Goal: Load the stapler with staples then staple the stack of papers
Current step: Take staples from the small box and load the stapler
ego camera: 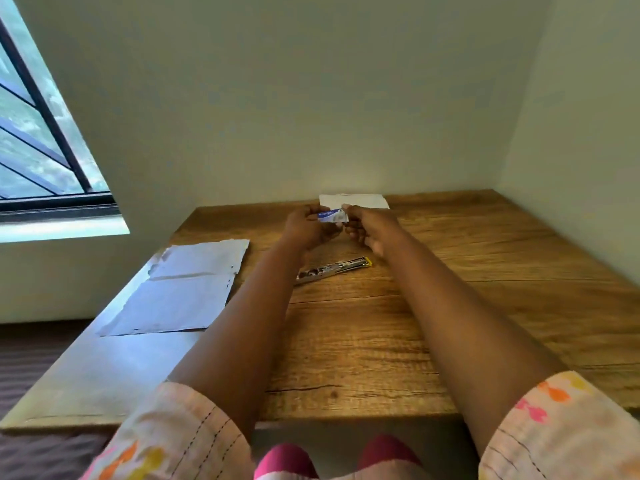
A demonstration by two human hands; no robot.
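Note:
A small blue-and-white staple box (331, 216) is held above the far middle of the wooden table (467, 289). My left hand (306, 228) grips its left end and my right hand (369, 228) pinches its right end. Below my hands a metal stapler (334, 269) with a yellow tip lies opened out flat on the table. A stack of white papers (187, 289) lies to the left of my left forearm. I cannot tell if the box is open.
A smaller white sheet (363, 200) lies at the table's far edge against the wall. A window (41, 150) is at the left. Walls close off the table at the back and right. My knees show under the near edge.

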